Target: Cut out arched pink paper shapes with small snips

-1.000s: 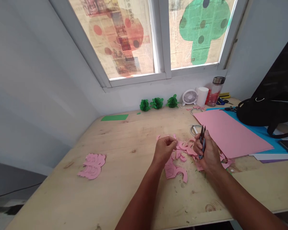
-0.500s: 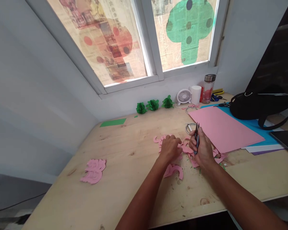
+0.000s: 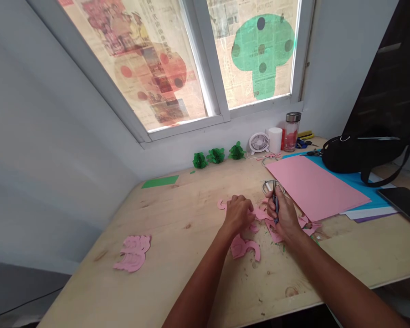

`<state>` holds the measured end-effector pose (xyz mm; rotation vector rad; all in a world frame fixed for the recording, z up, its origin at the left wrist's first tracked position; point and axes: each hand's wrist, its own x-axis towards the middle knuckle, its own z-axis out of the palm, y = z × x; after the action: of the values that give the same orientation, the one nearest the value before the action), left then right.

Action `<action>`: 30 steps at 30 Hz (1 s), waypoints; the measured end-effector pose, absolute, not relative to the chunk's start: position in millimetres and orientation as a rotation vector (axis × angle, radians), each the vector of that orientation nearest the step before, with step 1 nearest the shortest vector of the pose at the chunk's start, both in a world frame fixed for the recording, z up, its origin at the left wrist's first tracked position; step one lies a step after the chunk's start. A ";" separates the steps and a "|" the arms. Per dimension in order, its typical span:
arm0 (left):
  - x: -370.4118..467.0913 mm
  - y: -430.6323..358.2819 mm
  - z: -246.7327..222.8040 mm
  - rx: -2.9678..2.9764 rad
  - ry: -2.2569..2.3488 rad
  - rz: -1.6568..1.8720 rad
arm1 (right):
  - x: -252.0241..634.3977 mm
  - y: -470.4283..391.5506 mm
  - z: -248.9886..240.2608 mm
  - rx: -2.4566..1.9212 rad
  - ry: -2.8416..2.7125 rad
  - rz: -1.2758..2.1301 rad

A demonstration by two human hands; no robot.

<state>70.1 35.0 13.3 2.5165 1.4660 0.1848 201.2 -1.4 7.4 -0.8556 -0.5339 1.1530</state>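
Observation:
My right hand [image 3: 285,214] is wrapped round a pair of scissors [image 3: 276,205] with dark, slim blades pointing up and away from me. My left hand [image 3: 238,213] is at the pink paper scraps [image 3: 259,212], fingers curled down and closed on some of them; its fingertips are partly hidden. Nearer to me lies a curved pink cut-out [image 3: 252,249]. More pink offcuts [image 3: 273,232] lie under and beside my right hand. Far to the left, a stack of scalloped pink paper shapes [image 3: 133,253] rests on the wooden table [image 3: 177,273].
Pink sheets [image 3: 317,187] lie over blue paper at the right, near a black bag [image 3: 362,155] and a phone [image 3: 403,202]. Along the wall stand green paper ornaments [image 3: 216,156], a small fan [image 3: 258,143] and a glass bottle [image 3: 291,132]. A green strip [image 3: 160,181] lies back left.
The view has tilted up slightly. My left hand's fingers have curled in more over the pink scraps. My right hand has shifted a little to the left, still holding the scissors.

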 end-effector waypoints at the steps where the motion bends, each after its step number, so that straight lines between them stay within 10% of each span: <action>1: 66.6 33.2 14.0 2.501 1.480 0.294 | 201.7 -0.9 6.7 -0.875 -0.538 1.133; 23: 49.2 8.6 12.6 2.118 1.621 1.705 | 193.3 -0.6 -4.0 -1.288 -0.959 0.961; 30: 53.7 12.6 2.6 1.319 1.230 1.198 | 190.4 -7.9 -3.5 -1.332 -1.283 0.680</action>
<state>53.7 12.6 2.6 1.3190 1.2301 1.1980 190.4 -7.9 -3.5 -1.3320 -1.2831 0.6801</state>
